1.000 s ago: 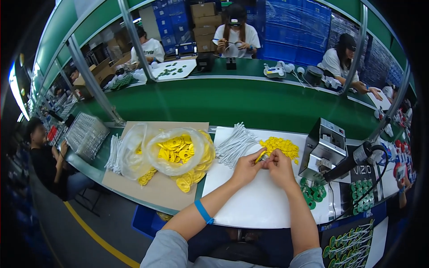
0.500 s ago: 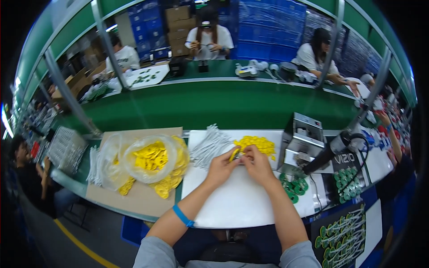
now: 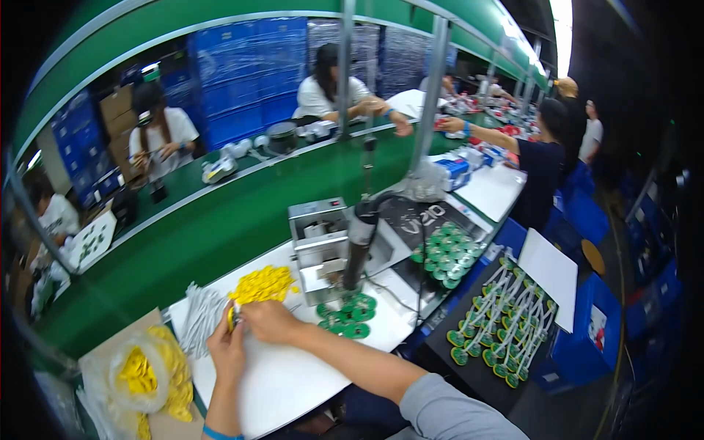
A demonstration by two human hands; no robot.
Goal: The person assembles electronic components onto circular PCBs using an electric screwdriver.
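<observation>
My left hand (image 3: 226,347) is closed, pinching a small yellow disc-like part (image 3: 231,317) upright between thumb and fingers. Right beside it, my right hand (image 3: 265,323) is closed too, its fingertips at the part; what they grip is hidden behind the hand. Both hands are over the white board (image 3: 286,389). Just beyond them lies a heap of small yellow pieces (image 3: 262,284), with a bundle of white cables (image 3: 196,323) to its left. Several round green circuit boards (image 3: 348,317) rest to the right of my hands.
A metal machine (image 3: 320,253) stands behind the circuit boards. At lower left a clear bag (image 3: 125,400) holds yellow parts. A black board (image 3: 469,367) at right carries green discs with white cables. Across the green divider (image 3: 242,198), co-workers sit at a bench.
The view has swung to the right, bringing the right-hand boards and a blue bin further in. My hands stay together at the yellow part.
</observation>
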